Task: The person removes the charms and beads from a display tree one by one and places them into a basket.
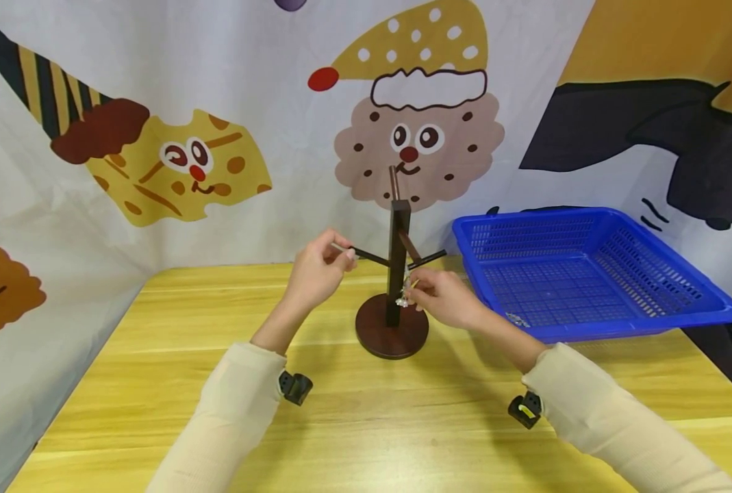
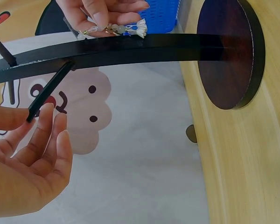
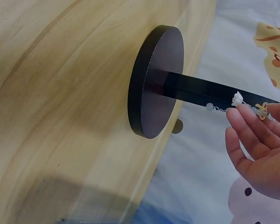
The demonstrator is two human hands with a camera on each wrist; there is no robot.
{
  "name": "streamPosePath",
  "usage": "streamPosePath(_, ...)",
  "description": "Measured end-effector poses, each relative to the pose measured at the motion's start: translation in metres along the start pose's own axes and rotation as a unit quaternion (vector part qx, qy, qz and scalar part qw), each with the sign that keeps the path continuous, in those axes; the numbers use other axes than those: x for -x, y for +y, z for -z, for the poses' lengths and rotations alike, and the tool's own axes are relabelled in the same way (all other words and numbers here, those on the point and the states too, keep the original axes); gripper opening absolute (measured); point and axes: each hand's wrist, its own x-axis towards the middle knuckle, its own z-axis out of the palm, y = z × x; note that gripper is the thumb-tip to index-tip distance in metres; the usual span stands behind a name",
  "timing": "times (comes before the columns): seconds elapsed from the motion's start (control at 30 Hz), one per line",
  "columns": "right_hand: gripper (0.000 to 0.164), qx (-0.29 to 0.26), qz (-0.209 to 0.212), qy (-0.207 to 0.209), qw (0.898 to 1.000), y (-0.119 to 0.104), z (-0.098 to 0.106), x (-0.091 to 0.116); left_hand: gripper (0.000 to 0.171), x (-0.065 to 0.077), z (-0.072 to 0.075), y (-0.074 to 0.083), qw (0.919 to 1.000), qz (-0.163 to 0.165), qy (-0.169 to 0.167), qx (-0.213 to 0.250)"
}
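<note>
A dark wooden stand with angled pegs [image 1: 398, 263] rises from a round base [image 1: 392, 342] on the table. My left hand [image 1: 316, 274] is at its left peg [image 2: 51, 88], thumb and index finger pinching the tip. In front of the post, my right hand [image 1: 446, 298] pinches a beaded chain [image 2: 114, 29] between thumb and index finger. The chain carries clear beads, a white flower [image 3: 237, 98] and a gold bow [image 3: 261, 111]. Its flower end dangles below the fingers in the head view; part of the chain is hidden by the hand.
A blue plastic basket [image 1: 649, 322] stands to the right of the stand, with a small pale item [image 1: 516, 320] visible at its near left corner. The light wooden table [image 1: 372, 424] ends at a printed cloth backdrop [image 1: 292, 205] behind the stand.
</note>
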Motion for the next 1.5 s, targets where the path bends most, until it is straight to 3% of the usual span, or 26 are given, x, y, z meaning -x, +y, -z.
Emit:
streamPosePath(0.77, 0.006, 0.011, -0.002, -0.017, 1.0, -0.01, 0.015, 0.003, 0.008, 0.001, -0.001, 0.002, 1.0, -0.003, -0.001, 0.001)
streamPosePath(1.5, 0.006, 0.028, 0.006, 0.001, 1.0, -0.016, 0.041, 0.008, 0.008, 0.001, -0.001, 0.0, 0.9999, -0.012, 0.0, 0.006)
